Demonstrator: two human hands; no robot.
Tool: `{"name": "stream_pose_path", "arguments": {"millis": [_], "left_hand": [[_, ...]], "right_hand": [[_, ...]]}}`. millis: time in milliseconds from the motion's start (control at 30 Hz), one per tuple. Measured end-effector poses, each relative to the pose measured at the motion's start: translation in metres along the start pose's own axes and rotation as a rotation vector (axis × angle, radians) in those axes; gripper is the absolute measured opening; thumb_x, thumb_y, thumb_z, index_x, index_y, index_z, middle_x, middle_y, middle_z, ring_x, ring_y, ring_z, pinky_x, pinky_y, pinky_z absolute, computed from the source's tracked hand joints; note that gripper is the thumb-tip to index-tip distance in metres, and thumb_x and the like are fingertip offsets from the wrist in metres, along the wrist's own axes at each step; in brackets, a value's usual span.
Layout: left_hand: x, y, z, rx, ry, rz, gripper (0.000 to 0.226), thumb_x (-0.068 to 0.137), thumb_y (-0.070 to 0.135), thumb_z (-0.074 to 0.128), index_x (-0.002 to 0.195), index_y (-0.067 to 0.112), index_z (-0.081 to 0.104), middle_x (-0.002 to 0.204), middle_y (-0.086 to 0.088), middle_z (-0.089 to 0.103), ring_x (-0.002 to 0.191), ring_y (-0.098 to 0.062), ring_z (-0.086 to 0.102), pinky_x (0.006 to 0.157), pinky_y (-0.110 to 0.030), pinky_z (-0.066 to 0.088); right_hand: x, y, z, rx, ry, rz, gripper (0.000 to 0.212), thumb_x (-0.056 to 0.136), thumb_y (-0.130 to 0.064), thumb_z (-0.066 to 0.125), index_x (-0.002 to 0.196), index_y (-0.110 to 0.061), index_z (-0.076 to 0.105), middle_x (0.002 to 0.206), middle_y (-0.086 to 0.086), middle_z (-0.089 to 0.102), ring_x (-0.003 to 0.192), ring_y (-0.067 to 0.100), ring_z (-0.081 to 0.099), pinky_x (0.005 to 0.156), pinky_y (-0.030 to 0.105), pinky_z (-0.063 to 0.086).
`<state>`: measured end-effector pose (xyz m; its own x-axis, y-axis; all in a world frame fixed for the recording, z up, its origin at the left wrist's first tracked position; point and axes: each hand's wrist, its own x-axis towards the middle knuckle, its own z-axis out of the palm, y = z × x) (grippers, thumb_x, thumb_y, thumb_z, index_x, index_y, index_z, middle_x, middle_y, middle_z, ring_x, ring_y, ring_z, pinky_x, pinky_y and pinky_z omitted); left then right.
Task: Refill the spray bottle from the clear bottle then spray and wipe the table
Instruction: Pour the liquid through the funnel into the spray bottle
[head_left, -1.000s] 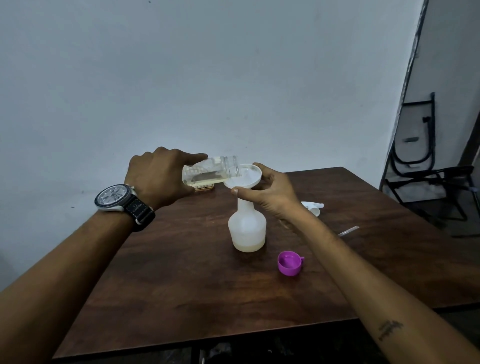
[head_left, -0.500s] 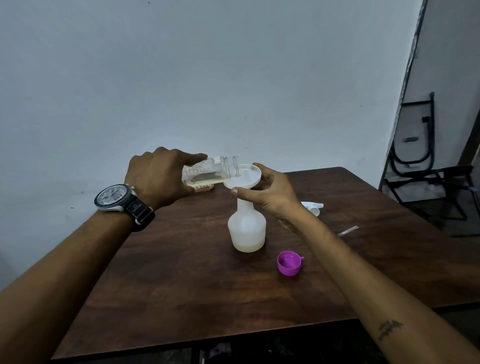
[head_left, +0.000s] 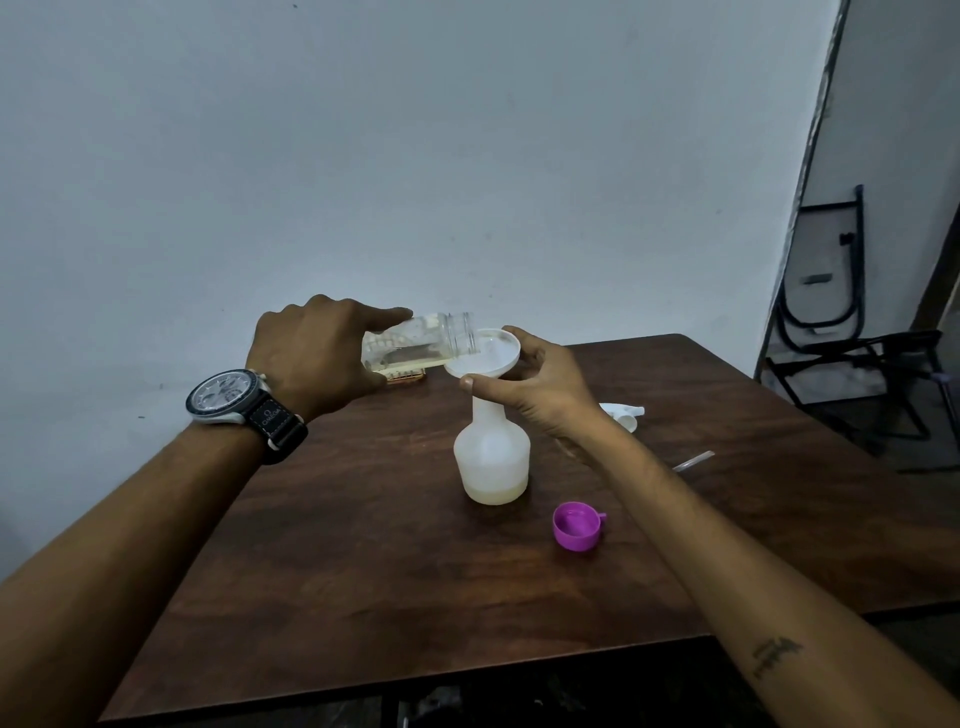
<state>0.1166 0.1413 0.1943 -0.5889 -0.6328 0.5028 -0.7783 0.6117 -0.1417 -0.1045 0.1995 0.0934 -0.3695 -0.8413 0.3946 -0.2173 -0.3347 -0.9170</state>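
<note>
Wooden table (head_left: 363, 571): refill step. Left hand (head_left: 317, 353) grips tilted clear bottle (head_left: 415, 343) over funnel (head_left: 483, 353). Right hand (head_left: 540, 384) pinches its rim. Spray bottle (head_left: 491, 457) below that grip, seemingly near-empty. Next: steeper tilt.

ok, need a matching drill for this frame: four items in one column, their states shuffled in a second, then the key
Items
1. clear bottle
2. funnel
3. spray bottle
4. purple cap

States
A. upright on the table, a little liquid at the bottom
B. lying on the table, open side up
C. tipped nearly level, gripped by the left hand
D. seated in a bottle neck, rim held by the right hand

Pairs: 1-C, 2-D, 3-A, 4-B
</note>
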Motion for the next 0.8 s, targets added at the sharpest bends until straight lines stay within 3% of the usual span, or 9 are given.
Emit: {"name": "stream_pose_path", "arguments": {"millis": [67, 533, 700, 800], "left_hand": [[-0.0006, 0.0005, -0.0003, -0.005, -0.007, 0.0, 0.086, 0.056, 0.074, 0.045, 0.14, 0.055, 0.048, 0.121, 0.011, 0.071, 0.102, -0.027, 0.067, 0.067, -0.032, 0.042], [-0.0012, 0.0008, -0.0019, -0.014, -0.009, 0.002, 0.086, 0.056, 0.074, 0.047, 0.14, 0.054, 0.048, 0.124, 0.013, 0.069, 0.108, -0.026, 0.066, 0.068, -0.032, 0.044], [-0.0007, 0.0009, -0.002, -0.012, 0.012, -0.003, 0.071, 0.074, 0.065, 0.069, 0.14, 0.054, 0.048, 0.124, 0.01, 0.07, 0.106, -0.027, 0.066, 0.069, -0.033, 0.045], [-0.0017, 0.0008, -0.0018, -0.007, 0.009, -0.005, 0.071, 0.073, 0.064, 0.07, 0.14, 0.054, 0.049, 0.121, 0.009, 0.071, 0.104, -0.028, 0.066, 0.069, -0.033, 0.042]], "right_hand": [[0.0001, 0.0003, -0.0004, 0.0, -0.002, -0.002, 0.047, 0.07, -0.017, 0.096, 0.111, -0.021, 0.075, 0.11, -0.002, 0.078, 0.109, 0.019, 0.073, 0.101, 0.048, 0.058], [-0.0002, -0.0011, 0.0002, -0.004, 0.008, 0.003, 0.046, 0.069, -0.017, 0.096, 0.109, -0.023, 0.075, 0.111, -0.002, 0.078, 0.11, 0.019, 0.072, 0.101, 0.049, 0.057], [-0.0008, -0.0016, 0.0006, -0.012, 0.012, 0.008, 0.047, 0.069, -0.018, 0.096, 0.111, -0.023, 0.075, 0.111, -0.003, 0.078, 0.11, 0.018, 0.072, 0.1, 0.049, 0.058], [-0.0004, -0.0001, 0.0001, -0.008, 0.006, 0.007, 0.049, 0.068, -0.019, 0.096, 0.113, -0.021, 0.075, 0.111, -0.001, 0.078, 0.109, 0.02, 0.073, 0.101, 0.05, 0.057]]}}
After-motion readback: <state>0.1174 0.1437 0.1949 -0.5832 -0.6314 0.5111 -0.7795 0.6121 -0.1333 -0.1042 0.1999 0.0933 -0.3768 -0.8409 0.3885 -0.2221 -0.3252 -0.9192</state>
